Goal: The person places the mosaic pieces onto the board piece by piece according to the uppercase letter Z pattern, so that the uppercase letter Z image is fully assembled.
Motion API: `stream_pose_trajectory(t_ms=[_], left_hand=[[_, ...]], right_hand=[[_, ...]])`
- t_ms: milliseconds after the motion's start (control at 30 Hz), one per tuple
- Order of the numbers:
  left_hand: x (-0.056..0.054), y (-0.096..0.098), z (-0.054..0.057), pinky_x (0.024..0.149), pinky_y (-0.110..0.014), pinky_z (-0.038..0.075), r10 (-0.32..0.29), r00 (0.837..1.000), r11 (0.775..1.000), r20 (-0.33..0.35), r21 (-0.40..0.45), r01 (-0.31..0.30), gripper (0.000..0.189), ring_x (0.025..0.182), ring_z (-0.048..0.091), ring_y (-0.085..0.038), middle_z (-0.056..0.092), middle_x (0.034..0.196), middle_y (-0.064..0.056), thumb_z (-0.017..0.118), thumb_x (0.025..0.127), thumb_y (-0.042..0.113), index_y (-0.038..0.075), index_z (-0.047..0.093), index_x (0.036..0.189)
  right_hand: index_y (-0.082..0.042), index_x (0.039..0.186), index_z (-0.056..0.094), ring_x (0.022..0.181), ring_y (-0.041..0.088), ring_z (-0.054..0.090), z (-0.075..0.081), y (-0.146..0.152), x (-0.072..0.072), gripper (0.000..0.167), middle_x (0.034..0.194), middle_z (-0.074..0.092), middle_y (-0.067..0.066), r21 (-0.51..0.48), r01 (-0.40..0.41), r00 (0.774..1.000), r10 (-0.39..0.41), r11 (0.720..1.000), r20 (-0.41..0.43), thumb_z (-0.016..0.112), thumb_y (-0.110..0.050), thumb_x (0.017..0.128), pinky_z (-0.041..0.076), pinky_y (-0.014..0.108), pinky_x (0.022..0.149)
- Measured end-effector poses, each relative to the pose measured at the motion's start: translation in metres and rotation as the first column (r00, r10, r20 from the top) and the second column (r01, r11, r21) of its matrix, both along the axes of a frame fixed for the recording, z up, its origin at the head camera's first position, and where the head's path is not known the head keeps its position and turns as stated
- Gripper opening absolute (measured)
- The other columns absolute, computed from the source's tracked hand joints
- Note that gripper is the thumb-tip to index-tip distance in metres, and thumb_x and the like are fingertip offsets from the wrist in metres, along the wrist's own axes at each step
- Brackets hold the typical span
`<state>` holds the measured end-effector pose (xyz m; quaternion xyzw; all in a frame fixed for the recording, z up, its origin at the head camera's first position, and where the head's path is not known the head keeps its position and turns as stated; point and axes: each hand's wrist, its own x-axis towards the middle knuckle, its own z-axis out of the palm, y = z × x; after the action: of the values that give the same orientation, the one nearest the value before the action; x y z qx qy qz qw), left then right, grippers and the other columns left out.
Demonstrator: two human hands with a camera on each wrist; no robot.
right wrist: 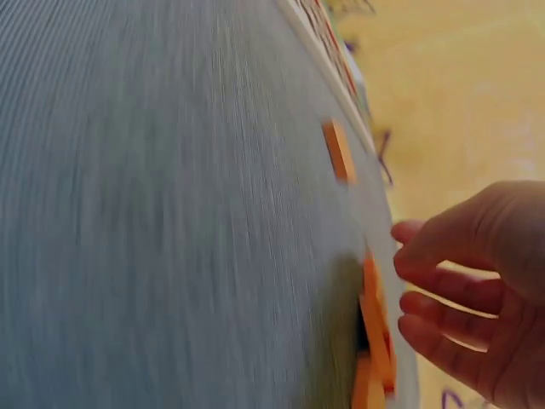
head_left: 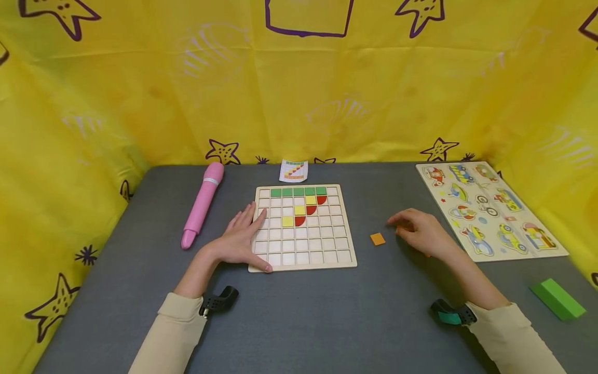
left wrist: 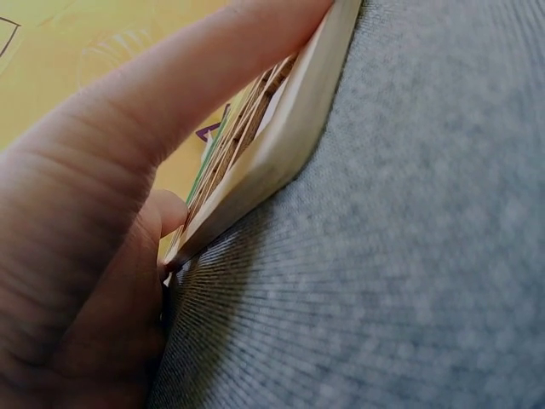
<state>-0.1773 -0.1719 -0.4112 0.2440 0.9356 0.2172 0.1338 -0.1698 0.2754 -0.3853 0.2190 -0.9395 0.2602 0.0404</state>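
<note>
A wooden grid board (head_left: 302, 245) lies on the table. Several green square tiles (head_left: 299, 192) fill part of its top row, and yellow squares (head_left: 299, 210) sit beside red quarter-round tiles (head_left: 311, 210) in a diagonal below. My left hand (head_left: 239, 240) rests spread along the board's left edge, the thumb (left wrist: 196, 77) touching its near corner. To the board's right, my right hand (head_left: 422, 235) hovers with loosely bent fingers over several orange tiles (right wrist: 375, 332), which it mostly hides in the head view; I see nothing between its fingers. One orange square tile (head_left: 377, 239) lies apart, nearer the board.
A small pattern card (head_left: 294, 171) stands behind the board. A pink microphone-shaped toy (head_left: 202, 205) lies to the left. On the right are a picture puzzle board (head_left: 490, 210) and a green block (head_left: 558, 299). Yellow cloth (head_left: 299, 104) hangs behind the table.
</note>
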Motion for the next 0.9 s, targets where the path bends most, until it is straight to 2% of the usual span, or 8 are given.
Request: stream_pose_trajectory(t_ms=[133, 267, 500, 667, 900], left_hand=[[0.0, 0.001, 0.001, 0.115, -0.054, 0.0, 0.0, 1.0, 1.0, 0.001, 0.004, 0.0, 0.14, 0.147, -0.011, -0.034, -0.012, 0.16, -0.021, 0.08, 0.057, 0.07, 0.004, 0.007, 0.156], [0.001, 0.0, 0.001, 0.115, -0.055, 0.0, 0.0, 1.0, 1.0, 0.002, 0.014, 0.0, 0.14, 0.147, -0.01, -0.034, -0.013, 0.16, -0.021, 0.081, 0.057, 0.069, 0.004, 0.007, 0.156], [0.0, -0.001, -0.001, 0.115, -0.055, 0.0, 0.001, 1.0, 1.0, -0.002, 0.011, -0.001, 0.139, 0.147, -0.011, -0.034, -0.013, 0.16, -0.02, 0.081, 0.058, 0.069, 0.005, 0.007, 0.157], [0.0, 0.0, -0.001, 0.115, -0.055, -0.001, 0.003, 1.0, 1.0, 0.008, 0.006, -0.003, 0.139, 0.147, -0.012, -0.033, -0.013, 0.161, -0.019, 0.08, 0.058, 0.07, 0.006, 0.006, 0.157], [0.001, -0.001, 0.001, 0.115, -0.054, -0.001, 0.005, 1.0, 1.0, 0.008, 0.005, -0.005, 0.139, 0.147, -0.012, -0.033, -0.013, 0.16, -0.019, 0.08, 0.058, 0.069, 0.006, 0.006, 0.157]], right_hand=[[0.001, 0.11, 0.068, 0.094, 0.035, 0.059, 0.002, 0.024, 0.002, 0.025, 0.107, 0.064, 0.019, 0.047, 0.054, 0.998, -0.056, 0.997, 0.043, 0.069, 0.001, 0.085, 0.047, 0.051, 0.08], [0.005, 0.111, 0.066, 0.09, 0.034, 0.061, 0.001, 0.034, 0.0, 0.028, 0.101, 0.064, 0.019, 0.068, 0.065, 0.994, -0.07, 0.996, 0.078, 0.07, 0.002, 0.084, 0.049, 0.048, 0.076], [0.001, 0.109, 0.069, 0.084, 0.027, 0.062, -0.004, 0.034, -0.008, 0.024, 0.096, 0.068, 0.014, 0.042, 0.088, 0.994, -0.09, 0.995, 0.055, 0.072, -0.008, 0.087, 0.048, 0.039, 0.072], [0.001, 0.111, 0.068, 0.085, 0.028, 0.061, -0.007, 0.034, -0.01, 0.027, 0.095, 0.068, 0.013, 0.029, 0.138, 0.986, -0.14, 0.99, 0.087, 0.072, -0.014, 0.089, 0.047, 0.038, 0.072], [0.0, 0.104, 0.07, 0.078, 0.022, 0.058, -0.01, 0.035, -0.01, 0.027, 0.087, 0.067, 0.008, 0.012, 0.183, 0.979, -0.183, 0.983, 0.085, 0.074, -0.021, 0.088, 0.045, 0.033, 0.066]])
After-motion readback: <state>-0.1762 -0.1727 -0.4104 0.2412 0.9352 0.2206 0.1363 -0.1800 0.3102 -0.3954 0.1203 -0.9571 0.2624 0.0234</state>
